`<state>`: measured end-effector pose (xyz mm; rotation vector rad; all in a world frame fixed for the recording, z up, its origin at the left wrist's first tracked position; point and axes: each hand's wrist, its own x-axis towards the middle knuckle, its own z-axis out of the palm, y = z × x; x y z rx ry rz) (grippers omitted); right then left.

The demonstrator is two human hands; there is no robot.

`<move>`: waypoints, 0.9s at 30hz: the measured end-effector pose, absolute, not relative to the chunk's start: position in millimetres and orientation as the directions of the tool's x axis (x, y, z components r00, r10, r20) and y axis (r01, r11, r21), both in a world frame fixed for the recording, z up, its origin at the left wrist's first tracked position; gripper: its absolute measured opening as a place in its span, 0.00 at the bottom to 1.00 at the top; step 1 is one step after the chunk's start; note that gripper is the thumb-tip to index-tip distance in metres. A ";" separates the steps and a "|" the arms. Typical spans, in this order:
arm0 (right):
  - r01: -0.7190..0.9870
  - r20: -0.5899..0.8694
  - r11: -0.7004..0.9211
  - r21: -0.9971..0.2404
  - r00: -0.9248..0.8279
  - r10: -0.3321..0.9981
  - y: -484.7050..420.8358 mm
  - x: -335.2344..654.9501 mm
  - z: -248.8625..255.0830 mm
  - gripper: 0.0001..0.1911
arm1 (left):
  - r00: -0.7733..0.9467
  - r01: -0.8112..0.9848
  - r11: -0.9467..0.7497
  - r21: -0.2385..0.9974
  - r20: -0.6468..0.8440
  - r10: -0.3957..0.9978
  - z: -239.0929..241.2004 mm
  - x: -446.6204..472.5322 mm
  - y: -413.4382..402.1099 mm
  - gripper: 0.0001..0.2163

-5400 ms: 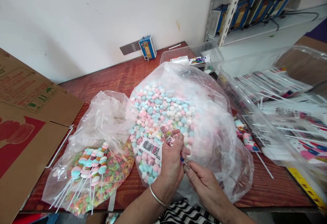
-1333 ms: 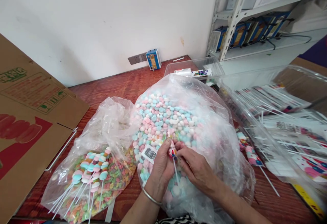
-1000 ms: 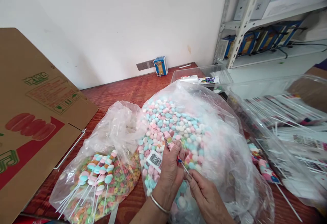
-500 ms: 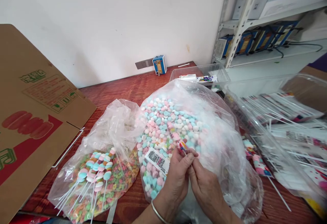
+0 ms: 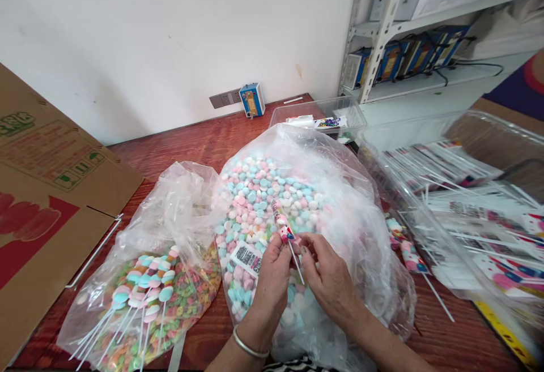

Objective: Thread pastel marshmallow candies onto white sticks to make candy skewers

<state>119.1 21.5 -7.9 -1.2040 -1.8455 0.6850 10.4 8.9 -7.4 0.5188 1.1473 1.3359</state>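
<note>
Over the large clear bag of pastel marshmallows (image 5: pixel 255 185), both my hands hold a candy skewer in a printed wrapper (image 5: pixel 281 222), its white stick pointing down toward me. My left hand (image 5: pixel 272 273) pinches the lower end of the wrapper. On the other side, my right hand (image 5: pixel 327 267) has its fingertips closed at the wrapper's bottom edge, beside the stick. A printed white wrapper (image 5: pixel 247 259) lies on the bag, left of my hands. Several unwrapped candy skewers (image 5: pixel 148 278) rest on a bag of ring-shaped gummies (image 5: pixel 195 298) at the left.
Right of the marshmallow bag, wrapped candy skewers (image 5: pixel 410 253) lie by a clear bin (image 5: pixel 408 213) of flat wrappers and sticks. A smaller clear tray (image 5: pixel 276 116) stands behind. A cardboard box (image 5: pixel 63 191) is at the left. A blue device (image 5: pixel 252 100) sits by the wall.
My hands have moved slightly apart, and the wrapped skewer with its stick now shows more fully between them. The whole view has shifted a little.
</note>
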 end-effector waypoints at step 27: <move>0.573 0.422 0.563 -0.595 -0.373 0.826 37.7 104.5 -27.6 0.12 | -0.255 -0.396 0.255 0.882 -0.373 0.892 -16.9 -6.1 13.8 0.30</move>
